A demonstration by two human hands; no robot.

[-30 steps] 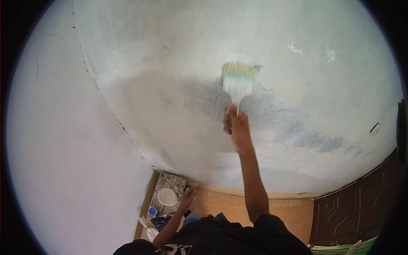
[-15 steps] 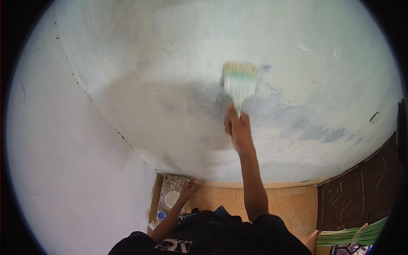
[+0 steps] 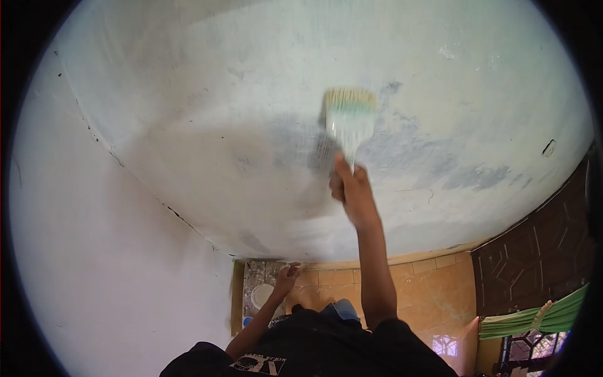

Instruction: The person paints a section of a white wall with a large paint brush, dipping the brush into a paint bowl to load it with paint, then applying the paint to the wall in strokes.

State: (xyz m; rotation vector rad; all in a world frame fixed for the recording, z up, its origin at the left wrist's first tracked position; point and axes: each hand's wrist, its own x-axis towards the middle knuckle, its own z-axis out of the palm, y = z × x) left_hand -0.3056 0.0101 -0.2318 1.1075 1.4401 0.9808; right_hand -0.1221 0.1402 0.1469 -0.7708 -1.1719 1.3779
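My right hand (image 3: 353, 188) is wrapped round the handle of a wide paintbrush (image 3: 350, 119). The brush points upward, its bristles at or close to the patchy white and grey wall (image 3: 251, 113). Low in the view, my left hand (image 3: 289, 271) hangs near the wall's foot with its fingers partly curled; what it holds, if anything, is too small to make out. Close below it are a round white container (image 3: 262, 295) and a blue one (image 3: 247, 322), partly hidden by my arm.
A smooth white wall (image 3: 113, 264) meets the painted one at a cracked corner on the left. Orange tiles (image 3: 427, 295) cover the floor. At the right are a dark carved panel (image 3: 534, 257) and a green curtain (image 3: 534, 319).
The view has shifted slightly. The brush in my right hand sits a little higher and further left in the picture. My left hand appears slightly further right and higher.
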